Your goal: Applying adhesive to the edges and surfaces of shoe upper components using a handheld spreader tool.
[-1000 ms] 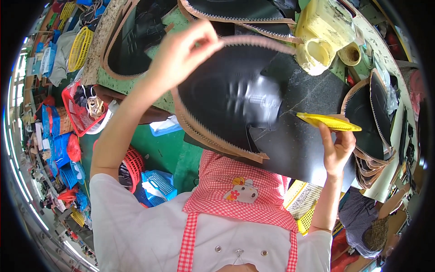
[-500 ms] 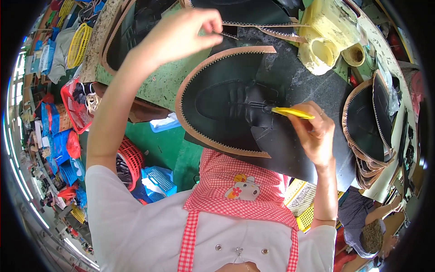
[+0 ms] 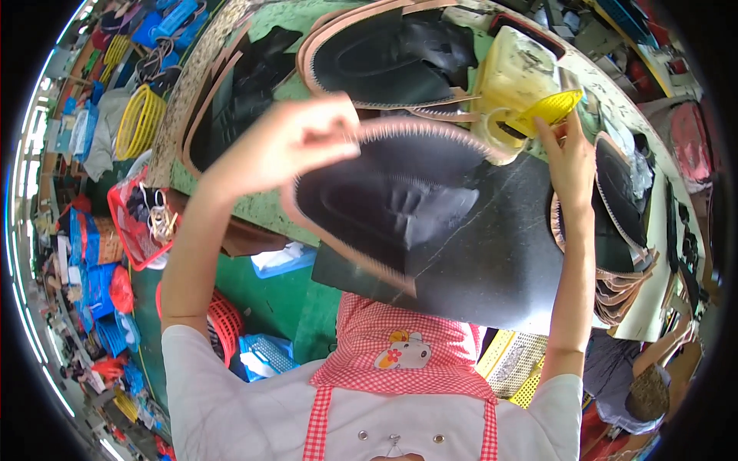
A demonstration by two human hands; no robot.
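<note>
Head view: black tan-edged shoe piece (image 3: 392, 207) is pinched in left hand (image 3: 296, 142); yellow brush (image 3: 547, 111) is gripped by right hand (image 3: 570, 157), lifted toward glue tub (image 3: 516, 77); stack beside (image 3: 615, 230) is judged pending.

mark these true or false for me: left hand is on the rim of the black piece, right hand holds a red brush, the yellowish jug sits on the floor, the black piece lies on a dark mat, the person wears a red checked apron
1. The left hand grips the tan toothed rim of the black shoe piece. True.
2. The right hand holds a red brush. False: it holds a yellow brush.
3. The yellowish jug sits on the floor. False: it stands on the green worktable, and the brush reaches to its opening.
4. The black shoe piece lies over a dark mat. True.
5. The person wears a red checked apron. True.
</note>
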